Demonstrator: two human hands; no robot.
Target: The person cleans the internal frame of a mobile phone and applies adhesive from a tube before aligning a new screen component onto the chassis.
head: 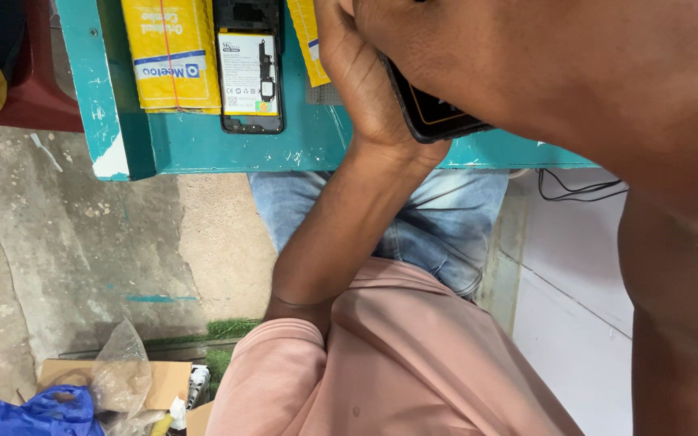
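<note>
In the head view, we saw both hands gripping 1 dark phone (438, 113) at the table's (203, 145) near edge: left hand (365, 73) cupping it, right hand (478, 56) over it. An opened phone (250, 73) lay left, beside a yellow box (171, 52).

Crowding the teal table (187, 145) toward twelve o'clock: yellow packet (173, 52) at eleven, opened phone (250, 69) just beside it, second yellow packet (307, 40) touching the left hand (361, 73). Leaving bare tabletop only along the near edge. Blocking two o'clock, the right hand (478, 56) covering a dark phone (434, 117).
</note>
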